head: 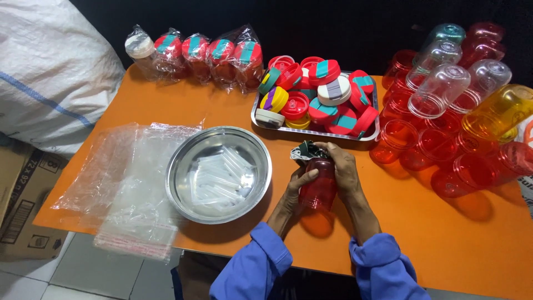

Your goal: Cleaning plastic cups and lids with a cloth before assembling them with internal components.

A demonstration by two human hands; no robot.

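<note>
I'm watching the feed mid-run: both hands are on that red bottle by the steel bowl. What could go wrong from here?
1. The red bottle is held in the air by the left hand and right hand; a slip could drop it onto the orange table.
2. The stacked bottles lie loosely piled close to the right arm; a nudge might roll them.
3. The plastic bags overhang the table edge and could slide off.

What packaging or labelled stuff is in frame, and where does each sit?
Bagged bottles: a row in clear wrap, table's far-left edge.
Empty plastic bags: flat, clear, table's near-left.
Cardboard box: brown, black print, on the floor at left.
White sack: woven, blue stripe, far left.
Folded leaflet: dark green, at the red bottle mouth.
</note>
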